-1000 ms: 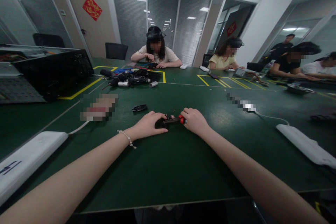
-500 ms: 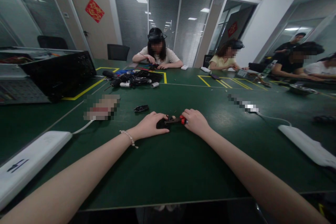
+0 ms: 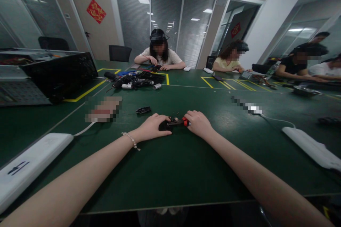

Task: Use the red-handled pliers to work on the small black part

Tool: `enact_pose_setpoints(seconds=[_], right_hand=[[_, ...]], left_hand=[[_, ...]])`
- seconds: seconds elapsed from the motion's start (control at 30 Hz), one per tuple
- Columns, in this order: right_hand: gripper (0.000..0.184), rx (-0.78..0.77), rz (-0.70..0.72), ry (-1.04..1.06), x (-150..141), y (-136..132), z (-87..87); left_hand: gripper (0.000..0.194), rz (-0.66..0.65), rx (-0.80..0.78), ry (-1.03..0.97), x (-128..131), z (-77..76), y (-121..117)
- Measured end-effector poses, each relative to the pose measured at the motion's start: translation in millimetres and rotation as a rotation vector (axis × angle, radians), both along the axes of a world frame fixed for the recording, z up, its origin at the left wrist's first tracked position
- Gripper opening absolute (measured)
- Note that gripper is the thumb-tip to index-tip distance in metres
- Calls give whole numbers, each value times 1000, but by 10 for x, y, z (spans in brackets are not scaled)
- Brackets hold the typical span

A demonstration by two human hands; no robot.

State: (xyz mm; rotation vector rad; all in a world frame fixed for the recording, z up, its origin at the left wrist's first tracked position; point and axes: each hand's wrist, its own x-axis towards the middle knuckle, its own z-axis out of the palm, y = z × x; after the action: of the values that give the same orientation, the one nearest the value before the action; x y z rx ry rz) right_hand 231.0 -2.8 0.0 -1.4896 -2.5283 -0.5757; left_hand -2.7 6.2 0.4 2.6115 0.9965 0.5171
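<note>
My left hand [image 3: 153, 126], with a beaded bracelet at its wrist, is closed around a small black part [image 3: 164, 125] held low over the green table. I cannot make out what kind of part it is. In my right hand [image 3: 197, 122] are red-handled pliers [image 3: 185, 122], the fingers wrapped round the grips. Their dark jaws point left and reach to the black part. A small copper-coloured bit shows just above the jaws. Up and left of my left hand, apart from it, lies a black open casing piece [image 3: 144, 110].
White power banks [image 3: 37, 163] [image 3: 311, 147] lie at both sides, cabled to blurred phone-like devices. A black computer case [image 3: 61, 76] stands at left. Beyond my hands are heaped black cables and tools [image 3: 138, 81]. Across the table [image 3: 170, 170], several people work.
The plier jaws have shifted very slightly against the black part. Both my hands stay in place with the same holds.
</note>
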Motion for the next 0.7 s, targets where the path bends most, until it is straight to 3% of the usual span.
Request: enact_pose_setpoints(seconds=[0.7], right_hand=[[18,13,0,-16,-2,-21,27]], left_hand=[[48,0,12,-2,-3,-4,4]])
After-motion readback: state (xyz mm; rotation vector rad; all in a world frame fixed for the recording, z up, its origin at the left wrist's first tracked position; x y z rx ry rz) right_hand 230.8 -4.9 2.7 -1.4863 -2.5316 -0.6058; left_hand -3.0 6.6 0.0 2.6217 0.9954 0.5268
